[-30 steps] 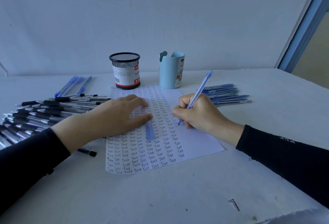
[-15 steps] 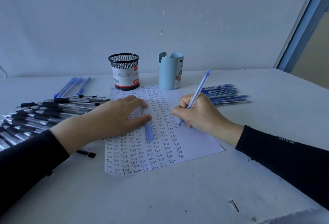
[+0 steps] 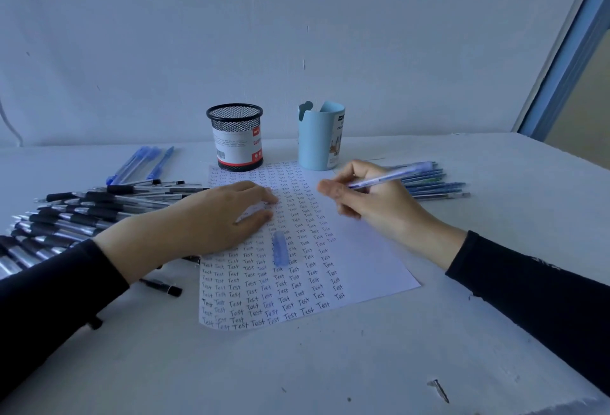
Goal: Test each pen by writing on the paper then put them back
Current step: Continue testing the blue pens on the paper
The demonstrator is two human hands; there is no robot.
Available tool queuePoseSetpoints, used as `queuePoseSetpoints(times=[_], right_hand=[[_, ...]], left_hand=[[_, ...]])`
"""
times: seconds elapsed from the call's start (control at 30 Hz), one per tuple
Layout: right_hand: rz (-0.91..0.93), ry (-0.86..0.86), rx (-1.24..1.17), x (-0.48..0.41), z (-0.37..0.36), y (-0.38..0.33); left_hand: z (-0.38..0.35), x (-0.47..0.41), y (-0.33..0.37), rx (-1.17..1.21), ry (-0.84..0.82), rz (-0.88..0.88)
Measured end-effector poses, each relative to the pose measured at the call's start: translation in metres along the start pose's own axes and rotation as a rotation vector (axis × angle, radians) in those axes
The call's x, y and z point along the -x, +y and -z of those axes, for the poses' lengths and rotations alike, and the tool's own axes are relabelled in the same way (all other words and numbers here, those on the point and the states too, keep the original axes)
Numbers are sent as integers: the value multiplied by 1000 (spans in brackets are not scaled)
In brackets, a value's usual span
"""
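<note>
A white sheet of paper [image 3: 373, 259] covered in rows of the word "Test" lies in the middle of the table. My left hand [image 3: 211, 216] lies flat on its left half, fingers spread. My right hand [image 3: 369, 200] hovers over the paper's upper right part and grips a blue pen [image 3: 392, 175], which lies nearly level with its back end pointing right. A blue pen cap [image 3: 280, 248] rests on the paper just below my left fingertips.
A black mesh pen cup [image 3: 236, 137] and a light blue cup [image 3: 320, 135] stand behind the paper. Several black pens [image 3: 85, 206] lie at the left, a few blue pens [image 3: 142, 164] behind them. More blue pens [image 3: 435, 183] lie at the right.
My right hand has lifted the pen tip off the paper and swung the pen from steeply upright to nearly level. The left hand has stayed in place on the paper.
</note>
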State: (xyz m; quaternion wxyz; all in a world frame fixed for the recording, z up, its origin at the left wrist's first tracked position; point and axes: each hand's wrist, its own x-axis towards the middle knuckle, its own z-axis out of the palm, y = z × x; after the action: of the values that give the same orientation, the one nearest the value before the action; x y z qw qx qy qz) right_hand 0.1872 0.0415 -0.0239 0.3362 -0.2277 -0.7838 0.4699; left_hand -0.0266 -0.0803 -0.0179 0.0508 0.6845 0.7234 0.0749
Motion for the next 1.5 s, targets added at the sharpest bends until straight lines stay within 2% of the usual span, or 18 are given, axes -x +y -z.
queuePoseSetpoints(times=[0.13, 0.27, 0.3, 0.37, 0.53, 0.6, 0.9, 1.37, 1.5], right_hand=[[43, -69, -127, -5, 14, -3], [-83, -11, -519, -13, 20, -13], [-87, -14, -545, -14, 22, -15], [22, -30, -398, -12, 23, -15], [404, -197, 418, -4, 9, -2], [493, -249, 583, -4, 4, 6], [422, -285, 629, -7, -5, 16], [485, -414, 644, -1, 3, 8], [591, -475, 753, 3, -1, 4]], left_hand=[[1, 0, -4, -90, 21, 69], [-1, -1, -6, -91, 33, 97], [-1, -1, -6, -83, 30, 97], [-1, -2, -6, -84, 20, 99], [0, 0, -4, -97, 16, 91], [0, 0, -4, -100, 19, 90], [-1, -2, -4, -115, 31, 85], [-4, -4, -6, -121, 46, 70], [-4, -4, -6, -124, 49, 68]])
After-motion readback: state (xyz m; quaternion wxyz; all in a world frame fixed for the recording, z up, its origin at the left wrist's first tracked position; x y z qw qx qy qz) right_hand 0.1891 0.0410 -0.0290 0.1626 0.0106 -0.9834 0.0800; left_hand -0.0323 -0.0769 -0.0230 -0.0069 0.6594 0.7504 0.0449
